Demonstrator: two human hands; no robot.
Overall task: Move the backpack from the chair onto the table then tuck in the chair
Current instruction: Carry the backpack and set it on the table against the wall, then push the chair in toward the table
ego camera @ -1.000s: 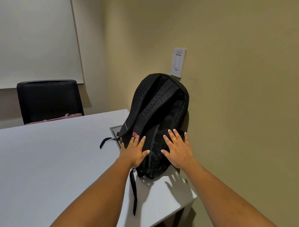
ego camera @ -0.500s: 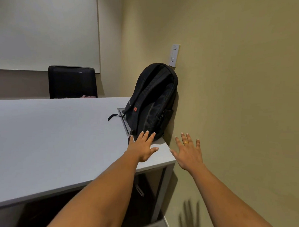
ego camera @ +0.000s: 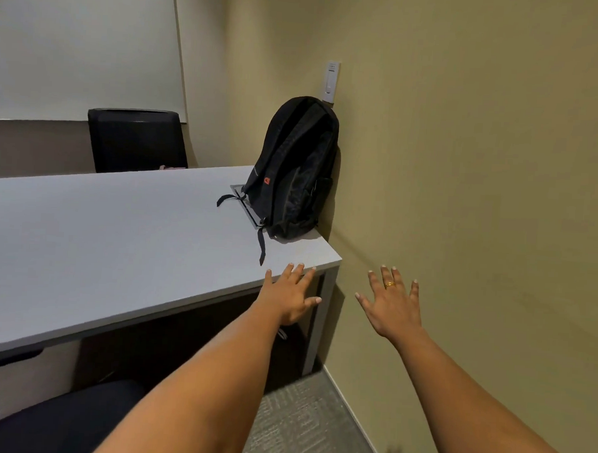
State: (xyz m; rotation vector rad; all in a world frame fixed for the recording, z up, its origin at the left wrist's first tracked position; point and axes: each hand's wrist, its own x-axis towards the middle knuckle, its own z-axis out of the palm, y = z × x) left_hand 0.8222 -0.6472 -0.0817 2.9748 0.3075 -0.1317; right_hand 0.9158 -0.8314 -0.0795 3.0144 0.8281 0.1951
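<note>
Backpack [ego camera: 295,171] upright on tabletop [ego camera: 101,245] against wall; left hand [ego camera: 289,299] and right hand [ego camera: 391,305] open, empty — next, push chair [ego camera: 53,417] squarely under.

I see the backpack [ego camera: 295,171] upright on the table [ego camera: 101,238] at its far right corner, leaning on the wall [ego camera: 464,165]; a wall plate [ego camera: 331,81] sits just above it. A second chair [ego camera: 137,140] stands behind the table; the near chair [ego camera: 52,421] lies below its front edge, lower left.
</note>
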